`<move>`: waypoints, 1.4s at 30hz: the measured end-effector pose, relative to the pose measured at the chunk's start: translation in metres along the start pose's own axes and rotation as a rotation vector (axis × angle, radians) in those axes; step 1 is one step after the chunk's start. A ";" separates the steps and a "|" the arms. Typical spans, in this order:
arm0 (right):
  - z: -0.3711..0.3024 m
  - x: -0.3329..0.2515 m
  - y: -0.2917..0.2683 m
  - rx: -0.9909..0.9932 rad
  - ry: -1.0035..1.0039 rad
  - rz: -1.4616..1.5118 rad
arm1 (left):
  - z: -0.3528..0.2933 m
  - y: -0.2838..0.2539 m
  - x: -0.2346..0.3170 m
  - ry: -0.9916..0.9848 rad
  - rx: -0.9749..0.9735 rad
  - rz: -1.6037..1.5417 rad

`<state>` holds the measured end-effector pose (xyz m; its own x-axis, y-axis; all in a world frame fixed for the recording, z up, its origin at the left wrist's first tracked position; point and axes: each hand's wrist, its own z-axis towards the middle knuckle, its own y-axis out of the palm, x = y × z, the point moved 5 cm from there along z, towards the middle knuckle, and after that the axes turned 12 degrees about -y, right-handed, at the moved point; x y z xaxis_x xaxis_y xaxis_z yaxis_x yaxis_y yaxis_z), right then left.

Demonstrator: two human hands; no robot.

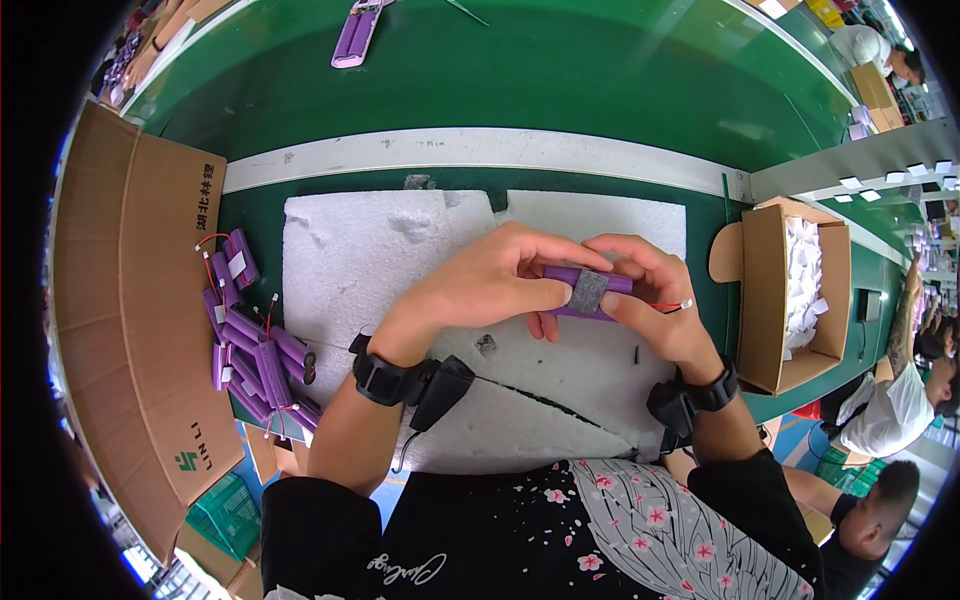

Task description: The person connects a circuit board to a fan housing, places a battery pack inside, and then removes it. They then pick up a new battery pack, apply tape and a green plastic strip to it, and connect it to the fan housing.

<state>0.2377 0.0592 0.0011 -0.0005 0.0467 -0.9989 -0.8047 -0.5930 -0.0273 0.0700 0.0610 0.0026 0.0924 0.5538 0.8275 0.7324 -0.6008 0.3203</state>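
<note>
Over the right half of a white foam sheet (350, 260), both my hands hold one purple battery pack (618, 284) lengthwise. A grey patch (588, 291) wraps across its middle. My left hand (500, 275) grips the pack's left end, its thumb against the patch. My right hand (655, 295) pinches the right end, its thumb at the patch's edge. Red wire with a small white connector (686, 304) comes out beside my right hand. The underside of the pack is hidden by my fingers.
Left of the foam lies a heap of purple battery packs (265, 370) with wires, beside a tall cardboard box (150, 300). At right, an open carton (762, 300) holds white paper pieces (803, 280). Another purple pack (357, 35) lies beyond the white rail (480, 148). Other people sit at right.
</note>
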 end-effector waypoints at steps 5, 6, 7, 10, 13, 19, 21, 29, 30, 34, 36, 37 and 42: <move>0.001 -0.002 0.000 0.008 0.000 -0.007 | -0.001 0.001 0.002 -0.012 0.011 -0.005; 0.001 -0.002 0.000 0.014 -0.006 -0.010 | 0.000 0.001 0.002 -0.005 0.014 -0.007; 0.001 -0.002 0.000 0.017 -0.006 -0.013 | 0.000 0.001 0.001 -0.003 0.010 -0.006; 0.001 -0.006 0.000 0.030 -0.043 -0.017 | 0.001 0.000 0.001 0.011 -0.014 -0.006; 0.005 -0.002 0.008 0.047 -0.089 0.009 | -0.006 -0.005 0.001 -0.025 0.038 0.012; 0.013 0.004 0.015 0.018 -0.148 -0.016 | -0.012 -0.010 0.001 -0.026 0.075 -0.001; 0.015 0.003 0.020 0.028 -0.188 -0.036 | -0.015 -0.012 -0.003 -0.038 0.092 0.009; 0.017 0.005 0.021 0.059 -0.241 -0.091 | -0.011 -0.019 -0.010 0.027 0.104 0.086; 0.018 0.006 0.023 0.046 -0.238 -0.097 | -0.013 -0.021 -0.009 0.042 0.113 0.090; 0.021 0.008 0.026 0.057 -0.307 -0.084 | -0.019 -0.022 -0.009 0.059 0.121 0.071; 0.019 0.012 0.025 0.068 -0.302 -0.068 | -0.014 -0.022 -0.012 0.065 0.129 0.095; 0.015 0.015 0.020 0.101 -0.285 -0.074 | -0.008 -0.018 -0.013 0.078 0.106 0.120; 0.002 0.012 0.010 0.043 -0.214 -0.072 | 0.004 -0.005 -0.015 0.082 0.132 0.087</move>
<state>0.2285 0.0560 -0.0108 -0.0642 0.2595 -0.9636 -0.8319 -0.5472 -0.0919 0.0671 0.0578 -0.0136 0.1083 0.4511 0.8859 0.8067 -0.5606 0.1868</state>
